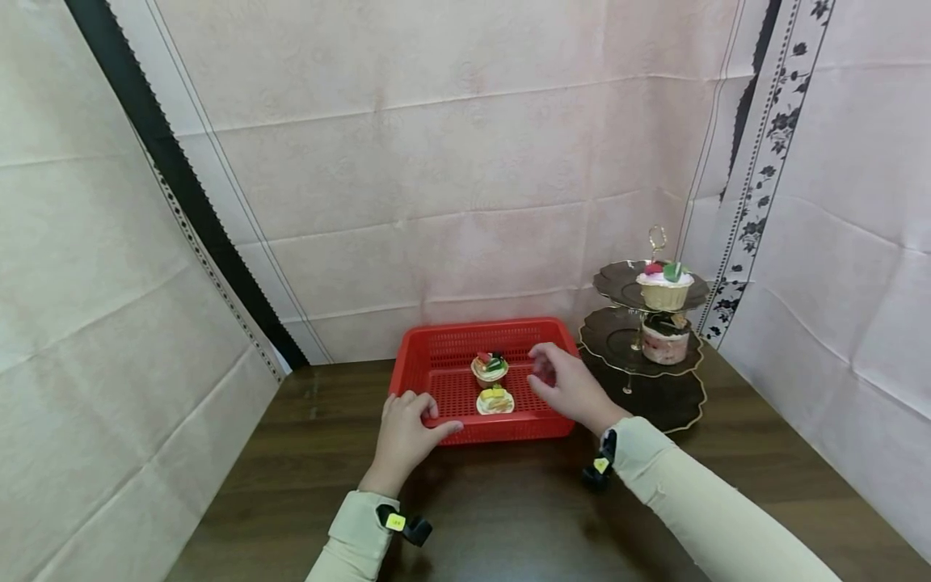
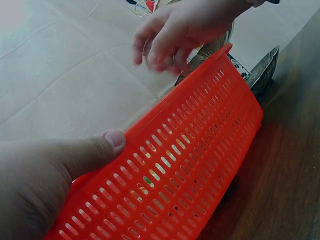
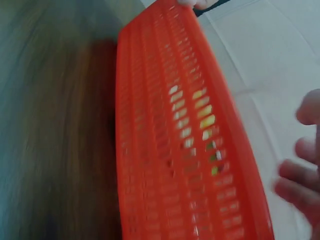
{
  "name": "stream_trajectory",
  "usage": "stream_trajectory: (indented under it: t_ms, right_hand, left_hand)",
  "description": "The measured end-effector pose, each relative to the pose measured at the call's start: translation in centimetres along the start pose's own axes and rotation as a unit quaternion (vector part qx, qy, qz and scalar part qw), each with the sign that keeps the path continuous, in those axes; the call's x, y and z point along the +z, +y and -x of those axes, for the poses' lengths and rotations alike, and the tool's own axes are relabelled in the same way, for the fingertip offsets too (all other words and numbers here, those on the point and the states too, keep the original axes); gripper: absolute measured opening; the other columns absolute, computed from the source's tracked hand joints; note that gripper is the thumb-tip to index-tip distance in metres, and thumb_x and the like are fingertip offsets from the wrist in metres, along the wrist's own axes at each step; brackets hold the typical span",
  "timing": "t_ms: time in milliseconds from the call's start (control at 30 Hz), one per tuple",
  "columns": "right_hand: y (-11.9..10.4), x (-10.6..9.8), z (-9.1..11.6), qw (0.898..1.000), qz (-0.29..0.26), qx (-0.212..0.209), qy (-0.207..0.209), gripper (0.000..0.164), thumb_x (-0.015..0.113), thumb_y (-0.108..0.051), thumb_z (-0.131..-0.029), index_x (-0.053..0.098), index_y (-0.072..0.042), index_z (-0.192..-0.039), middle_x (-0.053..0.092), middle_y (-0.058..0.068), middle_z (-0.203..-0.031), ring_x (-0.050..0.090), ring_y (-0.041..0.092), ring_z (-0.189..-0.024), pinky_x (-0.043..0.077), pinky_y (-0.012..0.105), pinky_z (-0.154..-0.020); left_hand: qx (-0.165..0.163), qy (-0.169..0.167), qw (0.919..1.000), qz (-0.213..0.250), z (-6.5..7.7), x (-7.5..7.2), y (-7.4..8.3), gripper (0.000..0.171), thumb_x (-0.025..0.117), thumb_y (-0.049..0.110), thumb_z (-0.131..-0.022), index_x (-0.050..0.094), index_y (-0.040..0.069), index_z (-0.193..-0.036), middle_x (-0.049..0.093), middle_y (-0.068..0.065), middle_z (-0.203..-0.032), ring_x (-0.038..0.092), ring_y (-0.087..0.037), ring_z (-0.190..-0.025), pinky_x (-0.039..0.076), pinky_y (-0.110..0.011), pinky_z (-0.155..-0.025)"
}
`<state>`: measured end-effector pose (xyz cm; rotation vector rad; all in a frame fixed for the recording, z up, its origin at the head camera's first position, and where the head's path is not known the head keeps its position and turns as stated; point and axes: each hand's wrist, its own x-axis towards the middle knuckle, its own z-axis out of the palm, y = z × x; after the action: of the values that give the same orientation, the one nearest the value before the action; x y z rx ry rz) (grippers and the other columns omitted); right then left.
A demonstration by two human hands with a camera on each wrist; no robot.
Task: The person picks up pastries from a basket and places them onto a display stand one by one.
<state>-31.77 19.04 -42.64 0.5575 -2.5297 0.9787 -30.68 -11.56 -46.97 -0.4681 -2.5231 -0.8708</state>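
Note:
A red plastic basket (image 1: 480, 327) with slotted walls sits on the table. In it are a cupcake with red and green topping (image 1: 490, 368) and one with yellow topping (image 1: 495, 401). My left hand (image 1: 409, 432) holds the basket's front left corner, its thumb (image 2: 112, 140) along the rim in the left wrist view; part of its grip is hidden there. Over the basket's right side hovers my right hand (image 1: 570, 386), fingers loosely bent with nothing between them. The right wrist view shows its fingers (image 3: 300, 185) apart from the rim.
Right of the basket stands a three-tier dark cake stand (image 1: 618, 335) with gold edging. A cupcake (image 1: 665, 289) sits on its top tier and a pink layered cake (image 1: 665, 343) on the middle one. Pale cloth (image 1: 465, 162) hangs behind the wooden table (image 1: 494, 501).

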Motion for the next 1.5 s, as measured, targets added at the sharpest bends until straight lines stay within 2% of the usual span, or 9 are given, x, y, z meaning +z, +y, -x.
stream_trajectory:
  t_ms: [100, 200, 367, 567, 733, 867, 1033, 1233, 1500]
  right_hand:
    - [-0.6, 0.8, -0.9, 0.996, -0.025, 0.058, -0.061, 0.043, 0.076, -0.026, -0.091, 0.056, -0.016, -0.127, 0.063, 0.003, -0.115, 0.064, 0.021, -0.1, 0.056, 0.042, -0.087]
    - [-1.0, 1.4, -1.6, 0.987, -0.024, 0.103, -0.125, 0.059, 0.08, -0.033, -0.088, 0.052, -0.016, -0.138, 0.06, 0.008, -0.13, 0.062, 0.028, -0.114, 0.053, 0.047, -0.096]
    - [-0.8, 2.4, -2.7, 0.967, -0.014, 0.135, -0.217, 0.083, 0.082, -0.042, -0.084, 0.043, -0.013, -0.151, 0.054, 0.016, -0.142, 0.053, 0.034, -0.127, 0.044, 0.055, -0.105]
    - [-0.5, 3.6, -4.0, 0.945, -0.046, 0.165, -0.277, 0.087, 0.082, -0.044, -0.083, 0.041, -0.015, -0.154, 0.054, 0.015, -0.144, 0.052, 0.031, -0.128, 0.039, 0.056, -0.109]
    - [-0.7, 4.9, -4.6, 0.936, -0.056, 0.176, -0.3, 0.082, 0.08, -0.039, -0.086, 0.041, -0.016, -0.154, 0.051, 0.012, -0.147, 0.05, 0.028, -0.127, 0.035, 0.056, -0.111]
    - [-0.8, 5.7, -5.0, 0.932, -0.056, 0.178, -0.31, 0.072, 0.08, -0.037, -0.086, 0.049, -0.022, -0.149, 0.051, 0.008, -0.146, 0.048, 0.026, -0.124, 0.035, 0.054, -0.11]
    - [-0.7, 6.4, -5.4, 0.929, -0.016, 0.175, -0.326, 0.06, 0.075, -0.034, -0.09, 0.054, -0.025, -0.145, 0.051, 0.007, -0.145, 0.047, 0.025, -0.122, 0.035, 0.053, -0.109]
    - [-0.5, 7.1, -5.6, 0.929, 0.008, 0.167, -0.33, 0.059, 0.075, -0.025, -0.091, 0.053, -0.018, -0.145, 0.054, 0.009, -0.14, 0.05, 0.025, -0.119, 0.037, 0.052, -0.108]
    - [-0.4, 7.5, -5.7, 0.933, 0.046, 0.149, -0.325, 0.06, 0.075, -0.026, -0.09, 0.051, -0.015, -0.144, 0.058, 0.008, -0.135, 0.053, 0.024, -0.116, 0.04, 0.051, -0.106]
  left_hand:
    - [0.006, 0.002, 1.0, 0.0, -0.1, 0.1, 0.0, 0.05, 0.088, 0.054, -0.07, 0.052, 0.02, -0.074, 0.046, 0.004, -0.074, 0.044, -0.016, -0.076, 0.033, -0.054, -0.105]
    - [0.01, 0.004, 0.9999, -0.001, -0.1, 0.1, 0.0, 0.05, 0.088, 0.054, -0.07, 0.052, 0.02, -0.074, 0.046, 0.004, -0.073, 0.043, -0.016, -0.075, 0.033, -0.051, -0.098]
    - [0.005, 0.003, 1.0, -0.002, -0.1, 0.0, 0.0, 0.049, 0.088, 0.054, -0.07, 0.052, 0.021, -0.074, 0.046, 0.004, -0.073, 0.043, -0.016, -0.075, 0.033, -0.048, -0.095]
    - [0.004, 0.003, 1.0, -0.005, 0.0, 0.0, -0.1, 0.048, 0.088, 0.054, -0.071, 0.052, 0.022, -0.074, 0.046, 0.004, -0.072, 0.043, -0.016, -0.074, 0.033, -0.044, -0.091]
    - [0.004, -0.003, 1.0, -0.008, 0.1, 0.0, -0.2, 0.048, 0.087, 0.055, -0.072, 0.052, 0.022, -0.074, 0.046, 0.004, -0.073, 0.043, -0.016, -0.074, 0.032, -0.044, -0.092]
    - [0.003, -0.003, 0.9999, -0.009, 0.1, 0.0, -0.2, 0.048, 0.087, 0.055, -0.072, 0.052, 0.022, -0.074, 0.046, 0.004, -0.073, 0.043, -0.016, -0.074, 0.032, -0.044, -0.092]
    - [0.003, -0.003, 1.0, -0.008, 0.1, -0.1, -0.1, 0.048, 0.088, 0.054, -0.071, 0.053, 0.021, -0.075, 0.046, 0.004, -0.073, 0.043, -0.016, -0.074, 0.032, -0.045, -0.094]
    - [0.007, 0.005, 0.9999, -0.007, 0.2, 0.0, 0.0, 0.048, 0.09, 0.052, -0.07, 0.053, 0.021, -0.074, 0.045, 0.005, -0.073, 0.044, -0.016, -0.074, 0.033, -0.049, -0.096]
    - [0.006, 0.005, 0.9999, -0.01, 0.2, 0.1, -0.1, 0.049, 0.088, 0.054, -0.07, 0.053, 0.021, -0.074, 0.045, 0.005, -0.073, 0.043, -0.016, -0.074, 0.032, -0.053, -0.104]
